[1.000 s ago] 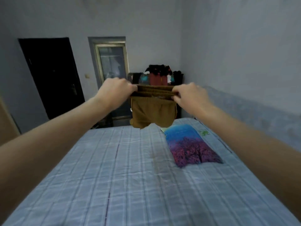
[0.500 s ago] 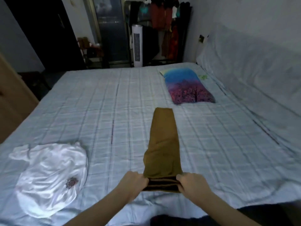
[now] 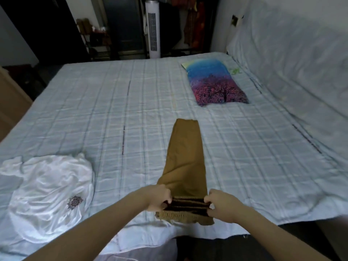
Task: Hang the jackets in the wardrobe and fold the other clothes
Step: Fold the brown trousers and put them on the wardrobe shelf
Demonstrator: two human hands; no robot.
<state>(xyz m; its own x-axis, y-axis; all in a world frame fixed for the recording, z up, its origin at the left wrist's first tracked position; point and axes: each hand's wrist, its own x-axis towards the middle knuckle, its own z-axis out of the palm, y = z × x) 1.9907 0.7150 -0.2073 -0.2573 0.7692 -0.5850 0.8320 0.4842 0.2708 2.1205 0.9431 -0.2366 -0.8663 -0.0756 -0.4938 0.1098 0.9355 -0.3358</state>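
Brown trousers (image 3: 185, 157) lie lengthwise on the checked bed (image 3: 105, 113), folded leg on leg, cuffs pointing away from me. My left hand (image 3: 158, 198) pinches the left end of their waistband at the bed's near edge. My right hand (image 3: 220, 206) pinches the right end. A crumpled white shirt (image 3: 47, 189) with a small round emblem lies at the near left of the bed. A folded garment with a blue and pink tree print (image 3: 214, 83) rests at the far right.
A pale blanket or cover (image 3: 293, 59) is banked along the right wall. Beyond the bed's far end stand a white tower fan (image 3: 153, 27), a dark doorway and hanging clothes (image 3: 194, 25). A wooden piece of furniture (image 3: 11, 106) is at the left edge.
One second ago both hands held the trousers up in the air. They have since laid them flat on the bed, and my view has tilted down; the waistband stays gripped.
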